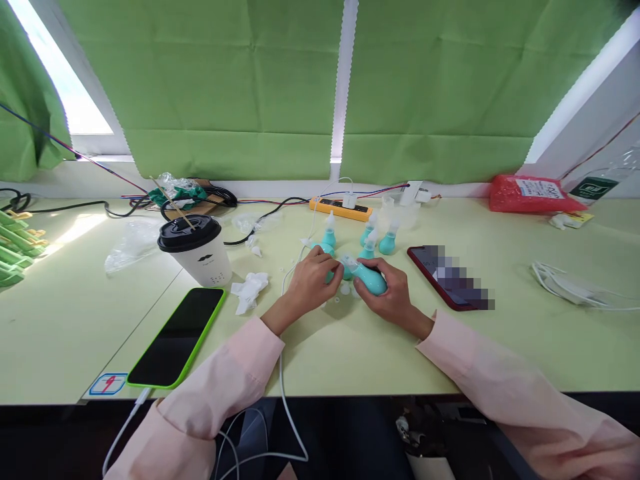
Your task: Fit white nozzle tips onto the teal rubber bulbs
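My right hand (390,293) is wrapped round a teal bulb (371,279) with a clear tip, which points left toward my other hand. Close beside that tip, my left hand (315,280) has its fingers pinched together; what they hold is too small to make out. Several more teal bulbs with clear tips stand just beyond my hands, among them one at the back left (329,238) and one at the right (387,243). Small clear round pieces (345,289) lie on the table below and between my hands.
A lidded paper cup (203,257), a green-cased phone (177,337) and crumpled tissue (249,292) are on the left. A dark red phone (440,277), a white mask (575,288) and a red package (530,195) lie right. An orange power strip (340,209) sits behind; a white cable crosses the table.
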Demonstrator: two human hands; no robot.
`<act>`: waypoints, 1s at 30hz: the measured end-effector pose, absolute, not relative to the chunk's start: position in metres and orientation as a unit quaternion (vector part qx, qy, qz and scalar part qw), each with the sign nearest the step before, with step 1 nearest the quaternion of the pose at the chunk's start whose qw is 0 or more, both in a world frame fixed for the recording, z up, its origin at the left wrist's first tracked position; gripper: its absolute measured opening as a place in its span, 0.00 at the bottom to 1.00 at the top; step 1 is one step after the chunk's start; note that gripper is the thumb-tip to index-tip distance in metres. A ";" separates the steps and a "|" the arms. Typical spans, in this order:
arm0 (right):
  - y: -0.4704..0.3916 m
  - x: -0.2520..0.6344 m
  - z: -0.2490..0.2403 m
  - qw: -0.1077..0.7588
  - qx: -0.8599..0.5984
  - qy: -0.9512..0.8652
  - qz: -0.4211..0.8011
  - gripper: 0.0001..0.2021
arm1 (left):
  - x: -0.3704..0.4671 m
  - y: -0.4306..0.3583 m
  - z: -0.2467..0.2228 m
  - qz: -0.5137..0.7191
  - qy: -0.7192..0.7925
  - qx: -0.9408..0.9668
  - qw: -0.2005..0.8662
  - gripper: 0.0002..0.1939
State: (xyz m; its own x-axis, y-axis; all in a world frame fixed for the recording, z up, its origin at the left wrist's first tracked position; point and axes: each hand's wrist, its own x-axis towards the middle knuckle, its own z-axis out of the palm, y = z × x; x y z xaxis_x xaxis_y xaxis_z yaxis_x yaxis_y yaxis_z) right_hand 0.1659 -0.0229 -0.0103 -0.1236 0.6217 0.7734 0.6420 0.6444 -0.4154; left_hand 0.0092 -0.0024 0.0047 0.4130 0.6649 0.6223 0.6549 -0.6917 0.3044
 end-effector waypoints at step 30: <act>-0.016 0.163 -0.019 0.525 -0.416 -0.738 -0.076 0.08 | 0.016 -0.012 0.004 0.260 0.338 0.837 -0.343 0.09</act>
